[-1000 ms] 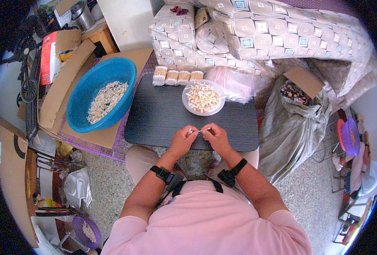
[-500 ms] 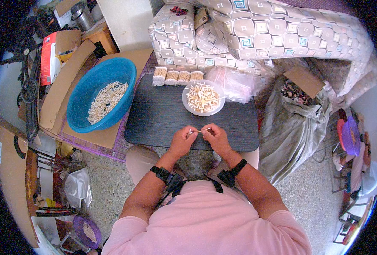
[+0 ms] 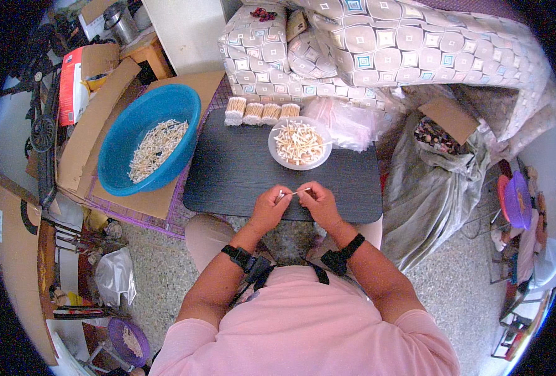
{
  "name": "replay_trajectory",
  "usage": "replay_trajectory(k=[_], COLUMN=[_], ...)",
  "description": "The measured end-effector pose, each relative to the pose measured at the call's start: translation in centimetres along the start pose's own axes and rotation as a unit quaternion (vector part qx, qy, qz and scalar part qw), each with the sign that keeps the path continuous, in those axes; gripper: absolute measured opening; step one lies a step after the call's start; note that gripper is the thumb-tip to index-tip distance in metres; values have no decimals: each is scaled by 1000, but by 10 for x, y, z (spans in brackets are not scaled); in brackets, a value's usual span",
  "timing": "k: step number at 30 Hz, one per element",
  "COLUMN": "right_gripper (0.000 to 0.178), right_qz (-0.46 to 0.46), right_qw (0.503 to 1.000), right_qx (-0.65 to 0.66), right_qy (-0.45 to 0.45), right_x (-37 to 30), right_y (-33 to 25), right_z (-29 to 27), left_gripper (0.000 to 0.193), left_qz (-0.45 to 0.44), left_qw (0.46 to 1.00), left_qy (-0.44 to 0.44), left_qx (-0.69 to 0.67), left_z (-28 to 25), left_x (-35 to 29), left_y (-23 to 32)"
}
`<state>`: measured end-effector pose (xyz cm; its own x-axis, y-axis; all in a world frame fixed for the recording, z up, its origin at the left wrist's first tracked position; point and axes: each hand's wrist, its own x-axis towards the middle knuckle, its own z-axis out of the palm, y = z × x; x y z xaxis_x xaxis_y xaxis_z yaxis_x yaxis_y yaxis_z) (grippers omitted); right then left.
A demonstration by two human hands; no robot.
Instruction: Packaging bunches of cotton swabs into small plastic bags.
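Over the near edge of the dark table (image 3: 228, 169), my left hand (image 3: 269, 207) and my right hand (image 3: 319, 203) are close together, fingers pinched. A thin cotton swab (image 3: 298, 192) spans the small gap between them, with both hands' fingertips on it. A white tip or two also shows at my left fingers; how many swabs are there I cannot tell. Just beyond my hands stands a white plastic bowl (image 3: 300, 167) heaped with loose cotton swabs (image 3: 298, 141). Several bundles of cotton swabs (image 3: 262, 113) stand in a row at the table's far side.
Clear plastic bags (image 3: 347, 123) lie at the table's far right. To the left, a large blue basin (image 3: 116, 153) with many loose swabs rests tilted on cardboard (image 3: 159, 203). A patterned sofa (image 3: 391, 53) borders the far side. Grey cloth (image 3: 428, 194) drapes down at the right.
Almost nothing differs. The swab between my fingers has tilted very slightly; both hands stay in the same place.
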<state>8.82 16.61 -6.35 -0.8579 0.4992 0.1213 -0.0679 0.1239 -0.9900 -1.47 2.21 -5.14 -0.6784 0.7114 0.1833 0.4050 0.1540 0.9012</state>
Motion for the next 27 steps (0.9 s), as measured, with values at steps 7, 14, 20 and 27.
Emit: replay_trajectory(k=[7,14,20,27], right_gripper=[13,12,12,11], right_qz=[-6,-3,-6,0], right_qw=[1000,1000,1000,1000], right_qx=[-8,-3,-7,-1], right_qy=[6,11,6,5], right_x=[1,1,2,1], right_y=[2,1,2,1], right_z=[0,2,0,1], left_gripper=[12,12,12,12], left_qz=[1,7,-3,3], left_qw=[1000,1000,1000,1000], left_qy=[-2,1,-3,-3], left_qx=[-6,-7,5,-5], left_z=[1,1,1,2], left_x=[0,-1,-1,-1], left_y=[-1,-1,2,-2])
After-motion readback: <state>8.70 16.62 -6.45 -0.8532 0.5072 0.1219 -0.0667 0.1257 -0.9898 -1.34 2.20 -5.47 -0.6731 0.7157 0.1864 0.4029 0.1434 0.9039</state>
